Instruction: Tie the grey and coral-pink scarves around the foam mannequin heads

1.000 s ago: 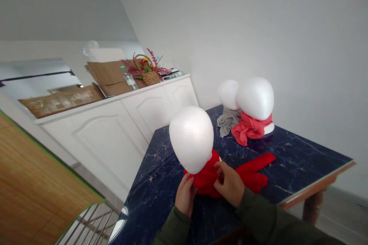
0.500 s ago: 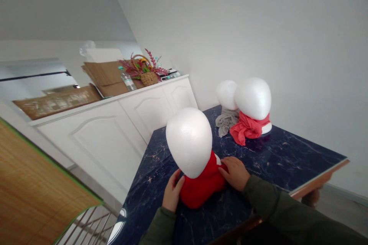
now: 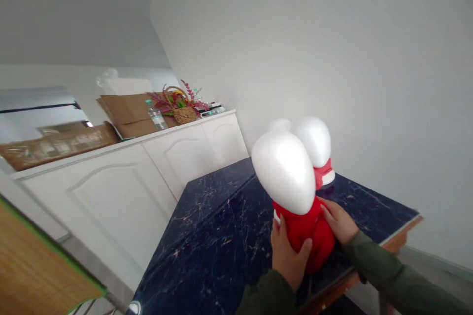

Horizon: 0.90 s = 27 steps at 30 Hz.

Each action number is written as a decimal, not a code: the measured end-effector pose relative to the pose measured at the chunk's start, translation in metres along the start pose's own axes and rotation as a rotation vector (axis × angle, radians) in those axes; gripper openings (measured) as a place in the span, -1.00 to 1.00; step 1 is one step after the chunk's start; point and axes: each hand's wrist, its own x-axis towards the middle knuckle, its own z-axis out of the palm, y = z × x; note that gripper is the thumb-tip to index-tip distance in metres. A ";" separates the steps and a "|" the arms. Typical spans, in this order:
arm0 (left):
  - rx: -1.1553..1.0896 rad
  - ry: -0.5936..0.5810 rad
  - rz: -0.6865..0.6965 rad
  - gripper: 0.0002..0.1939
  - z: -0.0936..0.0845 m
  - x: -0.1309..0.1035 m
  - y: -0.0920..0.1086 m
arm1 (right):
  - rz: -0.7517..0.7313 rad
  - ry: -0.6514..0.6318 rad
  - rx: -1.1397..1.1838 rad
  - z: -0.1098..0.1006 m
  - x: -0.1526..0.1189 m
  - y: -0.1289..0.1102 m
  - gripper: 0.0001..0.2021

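A white foam mannequin head (image 3: 284,170) leans to the left near the table's front right edge, a red scarf (image 3: 308,234) wrapped about its neck. My left hand (image 3: 288,258) grips the lower left of the wrapped neck, thumb on the scarf and fingers beside a bit of bare white base. On the right side, my right hand (image 3: 340,221) is closed against the scarf, its fingertips partly hidden. Just behind stands a second foam head (image 3: 313,139) with a coral scarf (image 3: 323,172). A third foam head (image 3: 280,124) is mostly hidden behind these two.
The dark blue marbled table (image 3: 207,231) has a wooden edge at the right. White cabinets (image 3: 111,197) run along the left, bearing cardboard (image 3: 127,113), a water bottle (image 3: 157,115) and a flower basket (image 3: 185,114). A bamboo-like mat (image 3: 33,266) hangs at lower left.
The head with the red scarf has moved right and turned, now tilted and covering part of the heads behind. Both hands moved with it. The camera view has shifted a little.
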 end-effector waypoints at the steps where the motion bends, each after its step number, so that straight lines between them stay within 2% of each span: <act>1: 0.050 -0.042 0.056 -0.15 0.016 -0.001 0.006 | 0.003 -0.002 -0.007 -0.018 0.000 0.018 -0.57; 4: 0.094 -0.217 0.183 -0.12 0.054 -0.001 0.027 | 0.080 0.013 -0.052 -0.068 -0.002 0.064 -0.55; 6: 0.083 -0.323 0.219 -0.13 0.073 0.002 0.038 | 0.115 0.018 -0.073 -0.093 -0.001 0.084 -0.55; 9: 0.079 -0.394 0.229 -0.16 0.090 0.010 0.046 | 0.120 -0.006 -0.095 -0.109 0.005 0.096 -0.59; 12: 0.070 -0.409 0.239 -0.19 0.094 0.017 0.043 | 0.140 -0.016 -0.094 -0.109 0.011 0.099 -0.64; 15: 0.008 -0.423 0.270 -0.25 0.084 0.020 0.032 | 0.225 0.092 -0.064 -0.109 0.008 0.105 -0.62; 18: -0.117 -0.430 0.258 -0.34 0.059 0.024 0.013 | 0.398 0.367 -0.040 -0.116 -0.008 0.105 -0.55; 20: -0.246 -0.429 0.169 -0.43 0.035 0.029 -0.002 | 0.464 0.588 -0.086 -0.122 -0.022 0.090 -0.61; 22: -0.405 -0.416 0.037 -0.53 0.009 0.034 -0.018 | 0.378 0.725 -0.138 -0.122 -0.036 0.058 -0.74; 23: -0.488 -0.402 -0.038 -0.61 -0.003 0.037 -0.026 | 0.267 0.707 -0.129 -0.117 -0.042 0.037 -0.81; 24: -0.573 -0.390 -0.116 -0.69 -0.014 0.038 -0.032 | 0.141 0.618 -0.074 -0.109 -0.046 0.013 -0.86; 25: -0.657 -0.380 -0.194 -0.76 -0.023 0.039 -0.037 | 0.022 0.456 -0.011 -0.096 -0.048 -0.011 -0.89; 27: -0.820 -0.393 -0.330 -0.79 -0.036 0.039 -0.044 | -0.120 -0.064 0.108 -0.056 -0.045 -0.059 -0.85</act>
